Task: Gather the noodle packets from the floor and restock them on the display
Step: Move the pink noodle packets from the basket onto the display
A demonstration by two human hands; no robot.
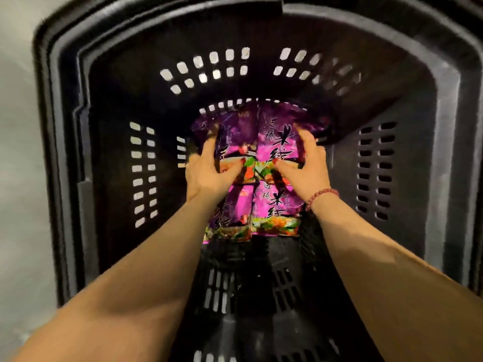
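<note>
Viewed from above, left to right. Far left: strip of pale grey floor (18, 152), outside the basket. Next: left wall of a black plastic shopping basket (65, 126), pierced with rows of slots, pale light in most of them. Lower left to centre: bare left forearm, reaching down into the basket. Left of centre: left hand (209, 173), thumb spread wide across the printed face of a packet, fingers curled round that packet's outer left edge, fingertips blurred. Centre, inside the basket: four purple packets in two side-by-side pairs, printed faces up. Against the far wall: far pair of noodle packets (274, 142), gripped between both hands. Nearer the camera: near pair of noodle packets (271, 212), lying flat, touching the far pair, partly under the wrists, held by neither hand. Right of centre: right hand (311, 168), mirroring the left, thumb across the face of the right-hand far packet, fingers curled over its outer right edge. At the right wrist: red bead bracelet (322, 195). Far right: slotted right wall of the basket, darker, then its thick rim.
</note>
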